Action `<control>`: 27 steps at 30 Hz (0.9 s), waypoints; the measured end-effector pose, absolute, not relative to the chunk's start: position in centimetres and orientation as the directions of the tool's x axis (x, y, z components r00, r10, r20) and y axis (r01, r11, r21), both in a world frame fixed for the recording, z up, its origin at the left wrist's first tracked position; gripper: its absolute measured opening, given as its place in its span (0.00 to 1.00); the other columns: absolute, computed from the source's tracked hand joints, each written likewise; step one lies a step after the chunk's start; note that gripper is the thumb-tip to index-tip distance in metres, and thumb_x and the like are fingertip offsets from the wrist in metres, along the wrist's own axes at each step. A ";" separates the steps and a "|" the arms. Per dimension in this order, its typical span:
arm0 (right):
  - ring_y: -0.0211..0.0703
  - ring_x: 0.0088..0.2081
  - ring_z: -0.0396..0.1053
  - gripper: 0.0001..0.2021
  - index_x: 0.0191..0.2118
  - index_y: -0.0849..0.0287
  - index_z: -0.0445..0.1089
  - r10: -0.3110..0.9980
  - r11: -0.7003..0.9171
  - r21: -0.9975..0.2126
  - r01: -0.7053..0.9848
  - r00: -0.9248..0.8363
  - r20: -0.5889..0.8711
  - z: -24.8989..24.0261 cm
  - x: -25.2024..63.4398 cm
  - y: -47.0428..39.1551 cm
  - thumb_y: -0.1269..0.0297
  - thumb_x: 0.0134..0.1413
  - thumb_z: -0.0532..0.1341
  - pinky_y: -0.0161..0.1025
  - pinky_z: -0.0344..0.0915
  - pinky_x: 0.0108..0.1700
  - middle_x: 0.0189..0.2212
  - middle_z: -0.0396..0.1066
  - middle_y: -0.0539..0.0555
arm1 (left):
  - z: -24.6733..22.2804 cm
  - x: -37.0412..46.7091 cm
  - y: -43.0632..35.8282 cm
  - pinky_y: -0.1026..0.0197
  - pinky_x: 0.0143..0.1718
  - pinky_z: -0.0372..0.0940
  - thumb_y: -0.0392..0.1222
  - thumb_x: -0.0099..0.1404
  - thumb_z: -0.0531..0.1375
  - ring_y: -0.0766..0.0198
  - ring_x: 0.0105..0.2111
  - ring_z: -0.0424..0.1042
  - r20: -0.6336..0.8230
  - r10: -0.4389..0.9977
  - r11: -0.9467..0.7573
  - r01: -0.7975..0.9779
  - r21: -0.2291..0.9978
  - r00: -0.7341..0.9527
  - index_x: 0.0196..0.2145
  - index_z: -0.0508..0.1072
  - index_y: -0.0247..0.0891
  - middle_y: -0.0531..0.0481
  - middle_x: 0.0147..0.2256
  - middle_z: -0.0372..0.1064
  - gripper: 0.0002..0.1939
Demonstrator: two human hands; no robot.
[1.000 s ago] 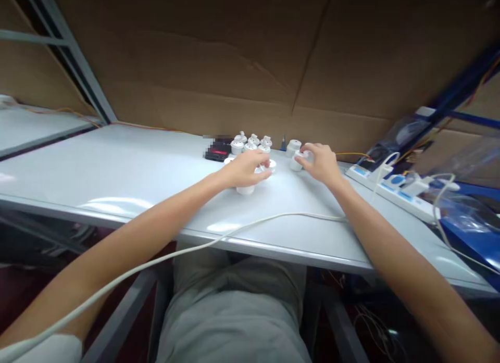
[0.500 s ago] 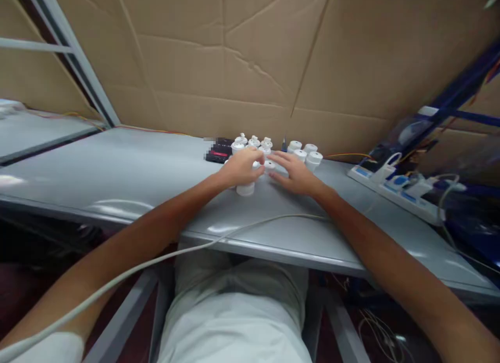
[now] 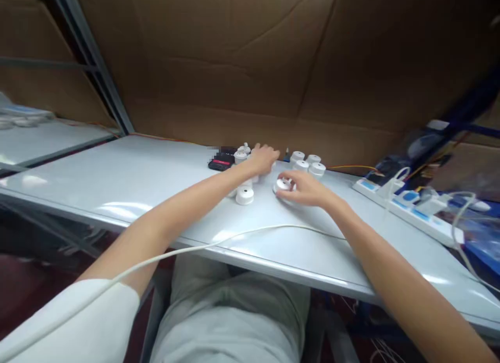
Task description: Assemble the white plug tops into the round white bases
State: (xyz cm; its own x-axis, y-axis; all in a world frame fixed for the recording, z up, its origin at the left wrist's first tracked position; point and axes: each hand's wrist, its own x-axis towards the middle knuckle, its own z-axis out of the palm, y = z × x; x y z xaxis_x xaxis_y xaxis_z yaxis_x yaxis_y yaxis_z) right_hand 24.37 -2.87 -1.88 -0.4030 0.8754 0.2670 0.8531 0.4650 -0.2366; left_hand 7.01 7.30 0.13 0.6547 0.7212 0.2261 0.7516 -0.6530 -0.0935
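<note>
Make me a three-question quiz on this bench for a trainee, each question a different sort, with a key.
1. Multiple choice. What is the right hand holding?
a) a plug
b) a white cap
c) a cable
2. True or false. The power strip lies to the right of the black box.
3. Count. How many white caps show in the cluster just beyond the right hand, farther back on the table?

Key: 1. b; 2. true; 3. four.
</note>
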 end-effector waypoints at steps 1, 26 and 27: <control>0.54 0.38 0.75 0.13 0.43 0.57 0.77 0.873 0.455 -0.250 0.855 -0.372 0.314 -1.5 24.5 -2.9 0.57 0.55 0.66 0.47 0.69 0.43 0.40 0.80 0.58 | -0.2 6.9 7.1 0.48 0.60 0.64 0.32 0.61 0.62 0.45 0.58 0.74 0.248 0.691 -0.685 0.725 -0.072 0.679 0.55 0.76 0.34 0.34 0.56 0.76 0.23; 0.49 0.44 0.79 0.29 0.50 0.48 0.74 0.872 0.487 -0.854 0.186 -0.056 0.485 0.2 22.3 -4.0 0.41 0.47 0.77 0.46 0.80 0.43 0.45 0.80 0.53 | 0.4 2.4 0.8 0.58 0.46 0.71 0.48 0.58 0.74 0.65 0.39 0.75 0.343 0.828 -0.270 -0.222 0.937 0.443 0.39 0.71 0.36 0.51 0.37 0.74 0.20; 0.49 0.43 0.79 0.29 0.50 0.48 0.74 0.865 0.497 -0.841 0.214 -0.053 0.498 0.2 22.1 -4.1 0.41 0.46 0.77 0.46 0.80 0.43 0.45 0.80 0.53 | 0.5 2.3 0.8 0.57 0.47 0.72 0.48 0.59 0.74 0.65 0.39 0.75 0.320 0.828 -0.225 -0.249 0.942 0.460 0.38 0.72 0.36 0.51 0.36 0.74 0.19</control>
State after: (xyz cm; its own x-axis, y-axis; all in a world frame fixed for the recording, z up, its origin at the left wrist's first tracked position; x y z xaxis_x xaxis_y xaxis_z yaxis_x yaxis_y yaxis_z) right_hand 22.13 -4.10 0.23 -0.0533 0.8655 0.4981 0.2138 0.4971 -0.8409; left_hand 2.31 0.77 0.47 0.4601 0.8283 0.3199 -0.2494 -0.2252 0.9418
